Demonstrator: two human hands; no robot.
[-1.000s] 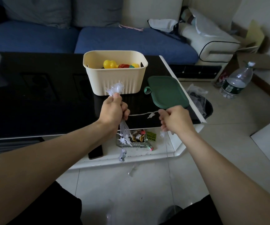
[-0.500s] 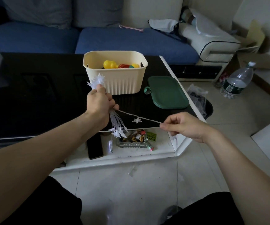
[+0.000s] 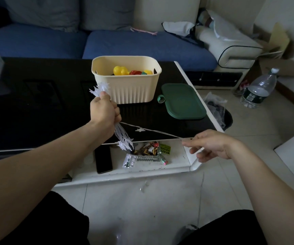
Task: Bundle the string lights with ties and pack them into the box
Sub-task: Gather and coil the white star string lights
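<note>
My left hand [image 3: 104, 112] grips a gathered bunch of white star string lights [image 3: 123, 138]; stars stick out above the fist and loops hang below it. A taut strand with one star runs rightward to my right hand [image 3: 208, 145], which pinches the wire between thumb and forefinger while the other fingers spread loosely. The wire drops from there toward the floor. The cream box [image 3: 126, 93] stands open on the black table [image 3: 36, 112], just behind my left hand, with yellow and red toys inside. Its green lid [image 3: 183, 103] lies to its right.
A phone [image 3: 103, 160] and a glass tray of small items [image 3: 148, 152] lie on the table's white lower shelf. A blue sofa [image 3: 142, 46] runs behind the table. A water bottle [image 3: 259, 89] and a black bin with a bag [image 3: 220, 112] stand on the tiled floor at right.
My left hand moved left and up with the bunch. My right hand slid right and down along the wire, stretching a longer strand between the hands.
</note>
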